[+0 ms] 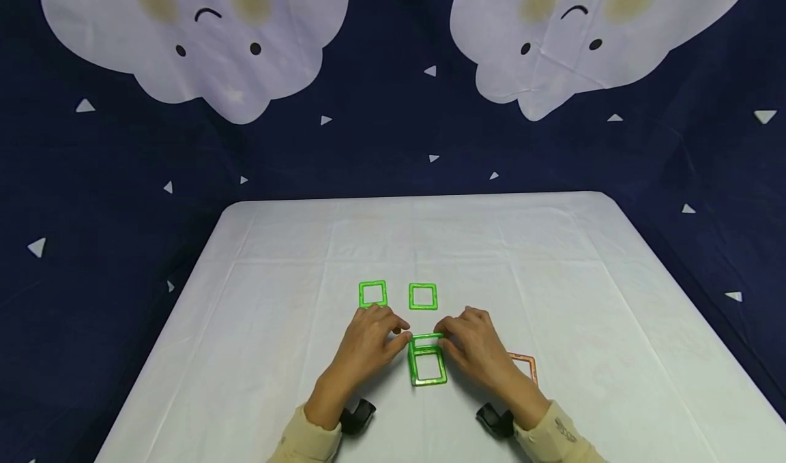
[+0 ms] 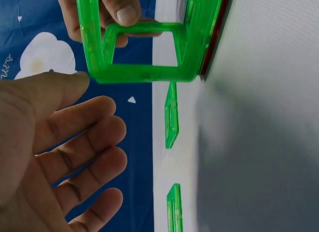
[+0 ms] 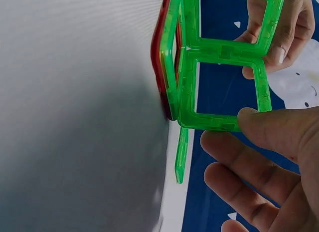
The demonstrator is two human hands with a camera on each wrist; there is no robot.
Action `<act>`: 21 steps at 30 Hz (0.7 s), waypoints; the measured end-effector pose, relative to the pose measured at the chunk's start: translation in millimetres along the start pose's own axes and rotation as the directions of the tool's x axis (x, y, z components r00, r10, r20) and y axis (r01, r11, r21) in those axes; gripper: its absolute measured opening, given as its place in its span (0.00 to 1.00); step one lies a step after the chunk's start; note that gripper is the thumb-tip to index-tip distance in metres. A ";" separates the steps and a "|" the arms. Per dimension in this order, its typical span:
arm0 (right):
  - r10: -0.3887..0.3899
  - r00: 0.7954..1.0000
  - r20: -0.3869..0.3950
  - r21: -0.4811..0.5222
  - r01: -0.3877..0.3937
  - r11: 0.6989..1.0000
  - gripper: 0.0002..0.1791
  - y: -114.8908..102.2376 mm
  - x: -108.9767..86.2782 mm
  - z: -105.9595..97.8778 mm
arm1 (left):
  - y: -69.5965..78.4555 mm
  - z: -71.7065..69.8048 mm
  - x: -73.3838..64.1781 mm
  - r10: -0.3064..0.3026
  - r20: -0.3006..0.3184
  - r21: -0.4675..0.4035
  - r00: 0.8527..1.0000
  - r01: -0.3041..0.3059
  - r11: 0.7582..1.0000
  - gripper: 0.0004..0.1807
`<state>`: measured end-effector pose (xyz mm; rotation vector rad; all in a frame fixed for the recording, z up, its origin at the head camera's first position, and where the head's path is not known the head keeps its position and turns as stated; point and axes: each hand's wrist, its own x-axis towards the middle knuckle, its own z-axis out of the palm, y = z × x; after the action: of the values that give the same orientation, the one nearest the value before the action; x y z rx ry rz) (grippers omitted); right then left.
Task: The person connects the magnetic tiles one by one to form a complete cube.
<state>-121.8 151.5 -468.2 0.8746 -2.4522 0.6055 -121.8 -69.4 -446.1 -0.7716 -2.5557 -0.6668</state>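
Observation:
A small structure of hollow square magnetic tiles stands between the hands. Its green base tile (image 1: 430,382) lies flat over a red tile (image 3: 158,57). Upright green tiles form the left wall (image 2: 137,73) and the back wall (image 3: 214,122), meeting at a corner. My right hand (image 1: 479,347) pinches the back wall's outer upper corner between thumb (image 3: 271,129) and index finger. At the left wall's upper corner, my left hand (image 1: 368,344) touches with its thumb tip (image 2: 75,83), while its other fingers are spread loosely, holding nothing.
Two loose green square tiles lie flat beyond the structure, one (image 1: 423,307) behind it and another (image 1: 372,283) farther left by the left fingers. An orange tile (image 1: 533,369) is partly hidden by the right wrist. The white table (image 1: 276,313) meets a dark blue cloth (image 1: 381,156).

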 end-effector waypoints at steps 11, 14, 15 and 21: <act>-0.021 0.999 0.024 -0.009 0.021 1.000 0.13 0.0 6.8 2.7 | 2.2 3.4 1.0 -0.031 0.056 0.012 0.998 0.030 0.999 0.07; -0.028 0.999 0.034 -0.007 0.028 1.000 0.12 0.7 8.8 3.2 | 2.2 3.6 1.1 -0.022 0.053 0.021 0.998 0.021 1.000 0.08; -0.031 0.999 0.037 -0.005 0.031 1.000 0.11 0.8 9.3 3.3 | 2.2 3.6 1.1 -0.020 0.053 0.023 0.998 0.018 1.000 0.08; -0.047 0.997 0.060 0.015 0.046 0.999 0.12 1.5 13.6 4.9 | 2.3 3.7 1.2 -0.016 0.059 0.044 0.998 0.013 0.999 0.10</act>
<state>-133.5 143.6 -464.9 0.9662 -2.4763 0.5881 -122.2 -65.3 -447.8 -0.7699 -2.6228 -0.5989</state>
